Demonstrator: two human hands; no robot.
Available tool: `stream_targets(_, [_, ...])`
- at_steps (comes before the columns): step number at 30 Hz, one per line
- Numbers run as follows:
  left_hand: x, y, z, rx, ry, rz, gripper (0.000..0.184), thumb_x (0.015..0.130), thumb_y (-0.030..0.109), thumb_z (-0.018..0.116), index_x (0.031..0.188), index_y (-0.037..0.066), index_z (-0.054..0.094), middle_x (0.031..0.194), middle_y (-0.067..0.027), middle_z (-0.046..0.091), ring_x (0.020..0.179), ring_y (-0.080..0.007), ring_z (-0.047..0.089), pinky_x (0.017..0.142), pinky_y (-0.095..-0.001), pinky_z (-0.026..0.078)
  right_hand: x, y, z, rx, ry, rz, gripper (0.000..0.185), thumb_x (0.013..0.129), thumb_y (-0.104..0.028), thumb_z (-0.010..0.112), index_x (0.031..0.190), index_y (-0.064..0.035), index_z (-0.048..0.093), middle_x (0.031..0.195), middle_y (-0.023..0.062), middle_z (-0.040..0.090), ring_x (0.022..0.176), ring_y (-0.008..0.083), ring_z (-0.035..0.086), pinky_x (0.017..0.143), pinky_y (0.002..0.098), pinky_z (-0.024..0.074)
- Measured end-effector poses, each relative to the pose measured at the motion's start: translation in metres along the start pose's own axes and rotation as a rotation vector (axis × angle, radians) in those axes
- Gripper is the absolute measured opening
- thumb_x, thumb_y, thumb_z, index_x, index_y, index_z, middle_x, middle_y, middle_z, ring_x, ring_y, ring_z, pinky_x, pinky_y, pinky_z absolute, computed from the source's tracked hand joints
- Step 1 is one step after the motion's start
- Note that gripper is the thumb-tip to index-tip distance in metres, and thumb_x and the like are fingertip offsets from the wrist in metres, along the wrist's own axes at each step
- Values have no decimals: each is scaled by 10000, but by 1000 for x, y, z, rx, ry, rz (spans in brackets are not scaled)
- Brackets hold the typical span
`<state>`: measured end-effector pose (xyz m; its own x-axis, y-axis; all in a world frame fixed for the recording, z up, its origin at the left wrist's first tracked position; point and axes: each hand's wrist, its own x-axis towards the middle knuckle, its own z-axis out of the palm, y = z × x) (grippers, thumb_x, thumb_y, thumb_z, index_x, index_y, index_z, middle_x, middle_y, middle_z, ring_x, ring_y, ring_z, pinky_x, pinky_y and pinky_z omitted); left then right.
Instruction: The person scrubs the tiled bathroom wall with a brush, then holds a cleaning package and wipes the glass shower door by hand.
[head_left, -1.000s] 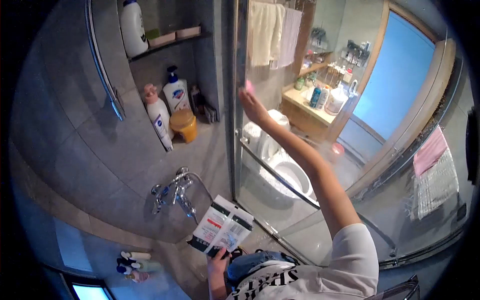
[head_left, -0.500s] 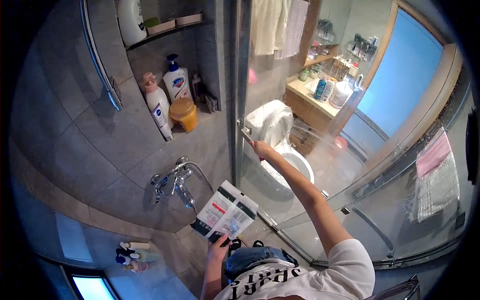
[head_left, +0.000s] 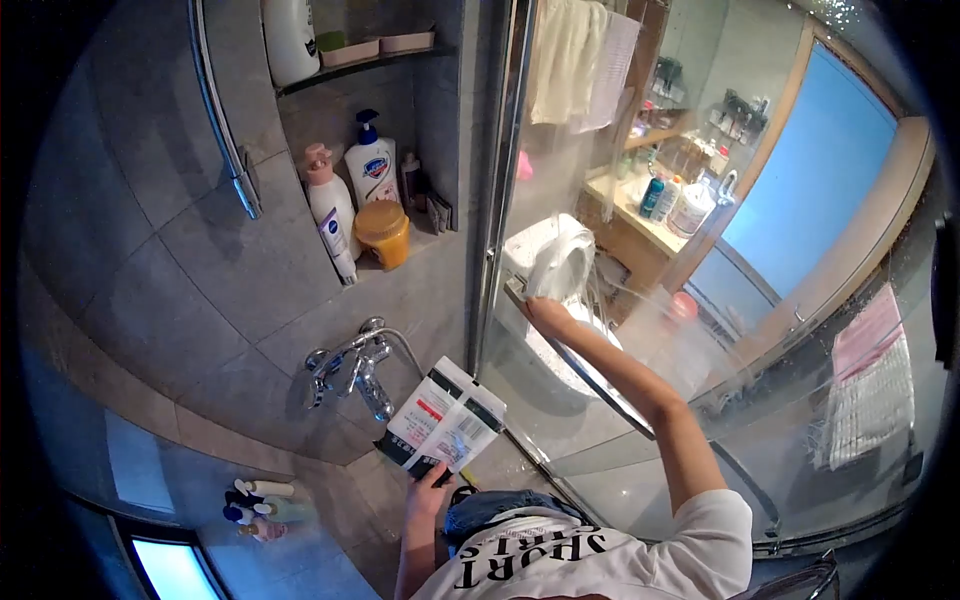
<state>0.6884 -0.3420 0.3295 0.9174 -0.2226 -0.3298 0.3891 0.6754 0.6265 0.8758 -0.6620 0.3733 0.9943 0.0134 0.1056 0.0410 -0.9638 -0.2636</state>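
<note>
A flat white and dark green package (head_left: 445,420) with printed text and a red label is in my left hand (head_left: 428,490), fingers closed on its lower edge. My right arm reaches forward to the glass shower door. There my right hand (head_left: 548,315) is closed around the metal door handle (head_left: 515,288). The glass door (head_left: 640,480) curves around my right side. Left of the package, a chrome shower mixer tap (head_left: 350,365) with a hose sticks out of the grey tiled wall.
A wall niche holds a pump bottle (head_left: 372,170), a pink-capped bottle (head_left: 328,195), a tube (head_left: 338,245) and a yellow jar (head_left: 382,235). Beyond the glass are a toilet (head_left: 560,250) and a counter (head_left: 640,215) with bottles. A pink-and-white towel (head_left: 865,370) hangs at right.
My right hand and the door handle have moved a little right and down, and a long metal door edge now shows beneath my forearm. The package stays in my left hand. The view has shifted slightly.
</note>
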Motion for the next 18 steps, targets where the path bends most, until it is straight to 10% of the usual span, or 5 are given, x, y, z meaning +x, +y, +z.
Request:
stream_targets(3, [15,3,6,-14,-48,-15,327,657,-49,532,944,91,462,883,-61,506,755,-190,494,481,-282,397,45,-25,-89,-271,215,-179,195,746,-166,374,814,-16,477,856,183,480,746,325,488,621,415,409])
stream_targets(8, [28,8,14,74,-139,-38,332,655,-50,535,954,70,453,881,-72,507,734,-195,508,477,-293,416,124,-36,-295,-784,1249,-340,345,754,-163,370,1071,-34,407,1004,119,471,946,203,424,827,280,329])
stream_targets(9, [27,9,18,74,-166,-11,341,655,-50,536,962,70,448,876,-73,507,737,-197,509,478,-293,417,107,-58,-318,-1318,1132,-107,406,756,-181,358,1135,-37,348,1164,127,349,1085,195,312,920,291,214])
stream_targets(12, [11,16,29,71,-176,19,369,653,-53,536,983,80,437,867,-76,509,745,-200,509,478,-291,422,145,-28,-259,-1448,1097,69,446,783,-218,332,1191,-50,266,1244,85,242,1152,185,206,960,327,107])
stream_targets(18, [3,6,0,52,-92,41,330,647,-38,551,951,50,458,858,-73,515,769,-208,512,545,-318,441,96,-4,-78,-1546,543,-433,339,771,-183,352,1098,-97,369,1138,62,360,1052,170,309,903,303,212])
